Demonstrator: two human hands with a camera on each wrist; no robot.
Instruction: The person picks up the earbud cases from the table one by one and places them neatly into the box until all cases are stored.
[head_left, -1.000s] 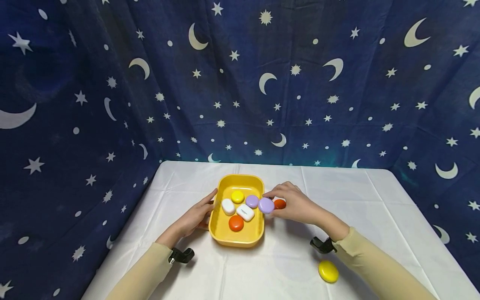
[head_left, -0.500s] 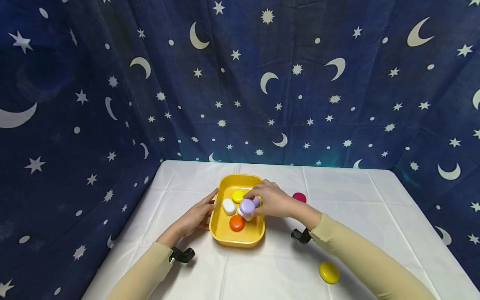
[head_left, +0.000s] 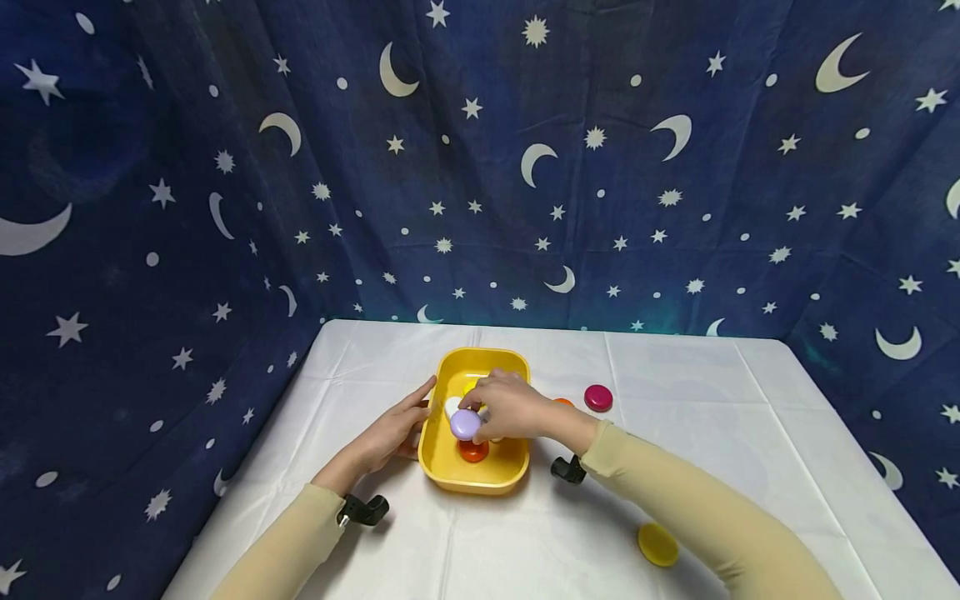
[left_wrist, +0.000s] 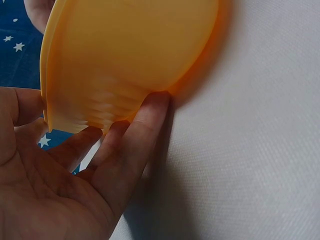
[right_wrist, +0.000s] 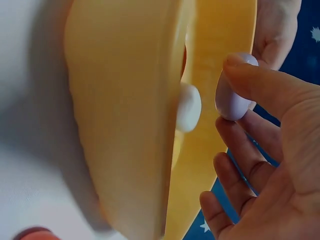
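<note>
Between thumb and fingers my right hand (head_left: 508, 407) pinches a glossy lilac rounded disc (head_left: 466, 425), held over a yellow rectangular tub (head_left: 474, 479). The right wrist view shows the lilac disc (right_wrist: 232, 95) above the tub's rim, with the other fingers spread below it. Inside the tub, an orange disc (head_left: 473, 452) and a white piece (head_left: 452, 406) show partly, and a yellow disc (head_left: 470, 387) peeks out behind the hand. Against the tub's left wall rests my left hand (head_left: 390, 429); its outstretched fingertips touch that wall in the left wrist view.
On the white-covered table (head_left: 360, 358), a crimson disc (head_left: 598, 397) lies right of the tub. An orange disc (head_left: 563, 402) is mostly hidden behind the right wrist. A yellow disc (head_left: 657, 545) lies near the right forearm. A dark starry curtain (head_left: 480, 167) hangs behind.
My right hand has carried the lilac disc leftward from the tub's right rim to over its middle, covering several pieces. The crimson disc has come into sight. My left hand has stayed put.
</note>
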